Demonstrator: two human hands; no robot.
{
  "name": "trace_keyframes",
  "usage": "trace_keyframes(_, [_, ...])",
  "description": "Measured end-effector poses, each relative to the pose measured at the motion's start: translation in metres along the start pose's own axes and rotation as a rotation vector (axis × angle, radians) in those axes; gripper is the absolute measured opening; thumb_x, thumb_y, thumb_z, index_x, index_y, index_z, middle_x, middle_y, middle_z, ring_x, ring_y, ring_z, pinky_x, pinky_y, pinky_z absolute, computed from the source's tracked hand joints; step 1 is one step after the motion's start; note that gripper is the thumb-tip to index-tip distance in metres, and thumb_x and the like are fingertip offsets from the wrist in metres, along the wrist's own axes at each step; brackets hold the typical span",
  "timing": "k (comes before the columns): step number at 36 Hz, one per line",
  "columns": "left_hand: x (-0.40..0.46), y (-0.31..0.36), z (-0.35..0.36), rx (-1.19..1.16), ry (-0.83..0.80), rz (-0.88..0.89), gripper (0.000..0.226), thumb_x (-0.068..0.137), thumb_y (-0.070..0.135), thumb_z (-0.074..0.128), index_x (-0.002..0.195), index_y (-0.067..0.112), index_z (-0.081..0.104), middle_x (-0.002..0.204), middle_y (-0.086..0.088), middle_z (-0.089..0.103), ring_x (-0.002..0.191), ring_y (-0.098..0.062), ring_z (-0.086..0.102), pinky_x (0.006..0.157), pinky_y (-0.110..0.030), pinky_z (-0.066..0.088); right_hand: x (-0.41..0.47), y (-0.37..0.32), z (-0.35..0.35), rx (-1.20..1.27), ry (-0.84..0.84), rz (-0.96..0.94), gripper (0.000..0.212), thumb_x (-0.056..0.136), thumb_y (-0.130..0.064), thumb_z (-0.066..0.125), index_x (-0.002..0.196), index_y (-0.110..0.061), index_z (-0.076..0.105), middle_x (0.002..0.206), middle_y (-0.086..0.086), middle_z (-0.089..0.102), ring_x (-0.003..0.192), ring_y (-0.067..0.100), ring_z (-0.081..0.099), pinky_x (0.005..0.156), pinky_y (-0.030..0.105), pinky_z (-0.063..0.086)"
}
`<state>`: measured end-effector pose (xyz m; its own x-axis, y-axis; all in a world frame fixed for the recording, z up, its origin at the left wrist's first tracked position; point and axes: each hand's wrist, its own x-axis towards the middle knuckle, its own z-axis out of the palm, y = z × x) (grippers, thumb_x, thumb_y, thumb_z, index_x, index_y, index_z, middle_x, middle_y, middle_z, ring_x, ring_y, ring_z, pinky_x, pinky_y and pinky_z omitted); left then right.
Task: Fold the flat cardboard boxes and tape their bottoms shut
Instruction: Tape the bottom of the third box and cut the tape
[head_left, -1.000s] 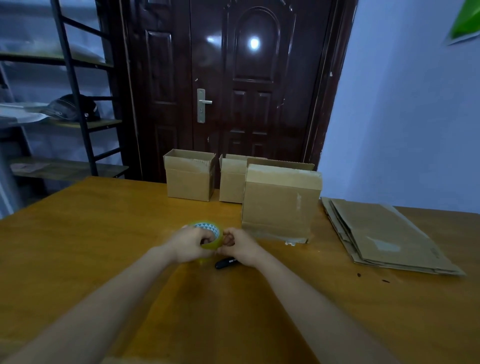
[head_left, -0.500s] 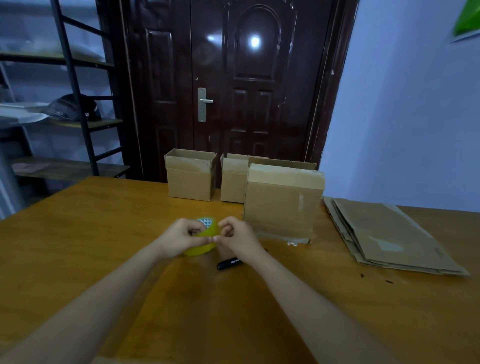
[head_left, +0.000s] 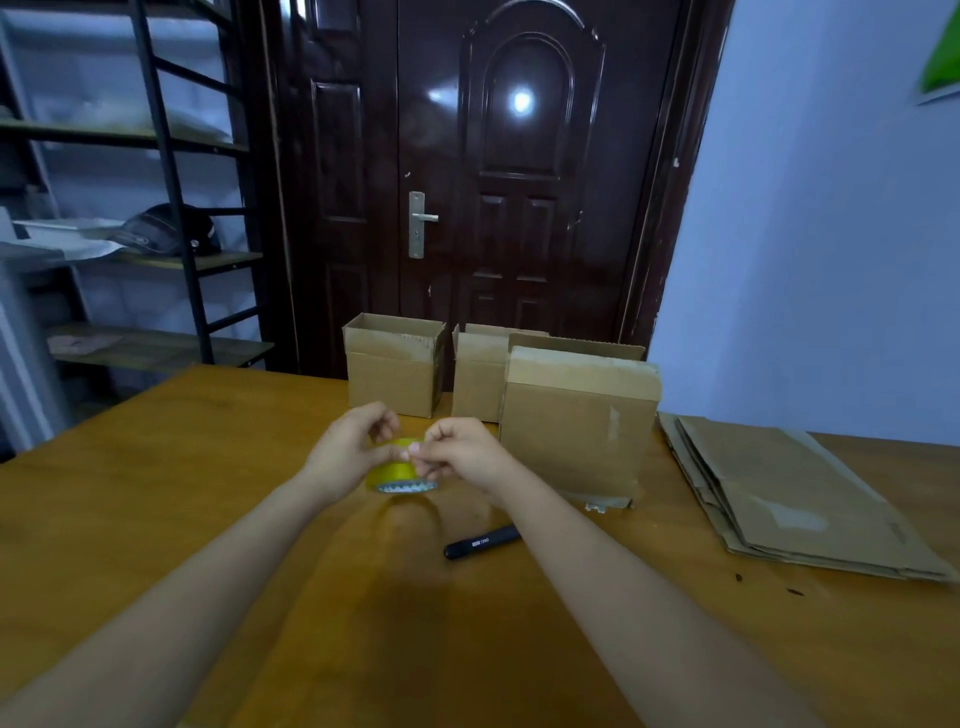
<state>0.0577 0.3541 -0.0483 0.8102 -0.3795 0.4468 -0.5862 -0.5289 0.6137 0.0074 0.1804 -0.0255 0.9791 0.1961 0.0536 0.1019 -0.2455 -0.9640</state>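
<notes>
Both hands hold a yellow tape roll just above the wooden table, at centre. My left hand grips the roll from the left. My right hand pinches at the roll's upper edge with thumb and fingertips. A folded cardboard box stands right behind my right hand, its taped side facing me. Two more folded boxes, one open-topped on the left and one partly hidden, stand at the table's far edge. A stack of flat cardboard boxes lies at the right.
A black utility knife lies on the table below my right wrist. A dark door is behind the table, a metal shelf rack with a helmet stands at left, and a blue wall is at right.
The hands have lifted the tape roll and turned it, so its open core now faces down. The right hand's fingers shifted to the roll's top edge.
</notes>
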Motion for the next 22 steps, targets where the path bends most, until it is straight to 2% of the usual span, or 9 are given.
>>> trace_keyframes(2, [-0.005,0.000,-0.001,0.007,0.085,0.026,0.023,0.078,0.013,0.075,0.084,0.017,0.053,0.080,0.003,0.055,0.079,-0.017,0.052,0.068,-0.028,0.042,0.005,-0.007,0.004,0.037,0.034,0.010,0.018,0.089,-0.011,0.065,0.075,-0.010,0.054,0.071,0.005,0.062,0.062,0.007,0.061,0.066,0.020,0.053])
trace_keyframes(4, [-0.012,0.001,-0.002,-0.008,0.115,0.059,0.020,0.080,0.030,0.070,0.083,0.018,0.055,0.081,0.002,0.057,0.080,-0.017,0.055,0.069,-0.029,0.044,0.009,-0.013,0.006,0.074,0.062,0.023,0.017,0.088,-0.012,0.065,0.075,-0.011,0.055,0.069,0.003,0.064,0.064,0.008,0.061,0.066,0.019,0.051])
trace_keyframes(6, [-0.020,0.005,-0.002,-0.042,0.121,0.076,0.020,0.081,0.046,0.055,0.081,0.026,0.056,0.082,0.003,0.059,0.081,-0.015,0.057,0.072,-0.033,0.047,0.011,-0.019,0.008,0.111,0.071,0.050,0.016,0.088,-0.011,0.066,0.075,-0.012,0.056,0.067,0.003,0.063,0.062,0.009,0.060,0.060,0.018,0.049])
trace_keyframes(9, [-0.032,0.013,-0.001,-0.088,0.113,0.088,0.020,0.082,0.047,0.045,0.082,0.031,0.058,0.085,0.006,0.062,0.083,-0.011,0.059,0.073,-0.037,0.050,0.012,-0.026,0.011,0.143,0.080,0.097,0.013,0.087,-0.011,0.067,0.076,-0.011,0.059,0.067,0.003,0.061,0.059,0.009,0.058,0.057,0.017,0.049])
trace_keyframes(11, [-0.037,0.017,0.001,-0.078,0.113,0.092,0.030,0.083,0.051,0.046,0.086,0.026,0.062,0.088,0.009,0.063,0.085,-0.007,0.059,0.074,-0.033,0.050,0.011,-0.030,0.013,0.165,0.080,0.118,0.011,0.087,-0.011,0.067,0.078,-0.010,0.061,0.070,0.003,0.062,0.061,0.010,0.059,0.059,0.018,0.050])
trace_keyframes(13, [-0.039,0.023,0.000,-0.020,0.131,0.094,0.046,0.080,0.063,0.049,0.091,0.021,0.065,0.090,0.010,0.065,0.086,-0.004,0.060,0.075,-0.030,0.049,0.010,-0.033,0.014,0.167,0.082,0.118,0.011,0.086,-0.010,0.067,0.077,-0.009,0.061,0.069,0.004,0.062,0.062,0.011,0.059,0.059,0.018,0.051])
trace_keyframes(16, [-0.037,0.031,-0.003,0.143,0.187,0.120,0.065,0.075,0.077,0.044,0.094,0.020,0.068,0.090,0.011,0.065,0.087,-0.008,0.059,0.078,-0.030,0.045,0.010,-0.040,0.015,0.124,0.134,0.089,0.019,0.084,-0.007,0.068,0.068,-0.010,0.058,0.061,0.003,0.059,0.055,0.009,0.056,0.051,0.015,0.047])
trace_keyframes(19, [-0.030,0.044,-0.004,0.260,0.222,0.122,0.051,0.076,0.062,0.052,0.100,0.020,0.069,0.096,0.006,0.068,0.094,-0.017,0.061,0.081,-0.036,0.047,0.009,-0.048,0.013,0.035,0.199,0.010,0.030,0.082,-0.005,0.069,0.059,-0.011,0.051,0.055,0.004,0.054,0.043,0.003,0.050,0.043,0.012,0.038])
trace_keyframes(22, [-0.021,0.064,0.001,0.252,0.301,0.075,0.027,0.084,0.035,0.064,0.104,0.017,0.069,0.100,0.000,0.069,0.093,-0.022,0.064,0.073,-0.033,0.048,0.005,-0.058,0.007,-0.004,0.244,-0.043,0.033,0.083,-0.006,0.069,0.058,-0.012,0.047,0.055,0.005,0.052,0.039,0.000,0.048,0.046,0.013,0.037])
